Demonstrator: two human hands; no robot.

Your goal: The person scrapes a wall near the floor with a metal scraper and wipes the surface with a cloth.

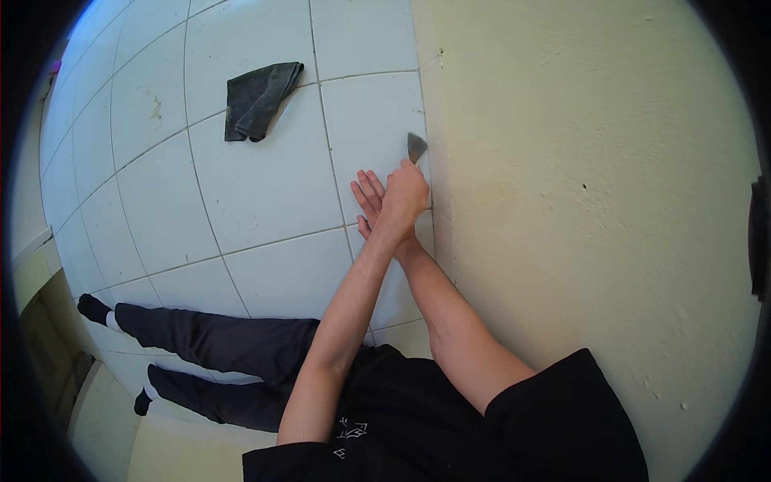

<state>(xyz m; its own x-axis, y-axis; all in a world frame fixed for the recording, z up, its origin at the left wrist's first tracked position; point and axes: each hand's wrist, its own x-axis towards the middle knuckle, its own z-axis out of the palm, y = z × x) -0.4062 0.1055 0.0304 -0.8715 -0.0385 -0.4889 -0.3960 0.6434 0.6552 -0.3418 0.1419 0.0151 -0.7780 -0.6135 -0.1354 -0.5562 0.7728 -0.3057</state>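
A scraper [416, 147] with a flared, dull metal blade points away from me, close to where the tiled floor meets the wall. Its handle is mostly hidden inside my left hand [407, 193], which is closed around it. My left forearm crosses over my right wrist. Beneath it, my right hand [371, 197] rests at the floor with its fingers stretched out and apart, nothing visible in it; part of the palm is covered by the left wrist. A dark, folded cloth [261, 100] lies on the tiles farther off to the left.
White floor tiles [257, 193] with dark joints spread to the left. A cream wall [578, 120] with small holes and chips rises on the right, with a pale skirting strip [440, 136] along its foot. My legs in dark trousers [217, 333] stretch left across the floor.
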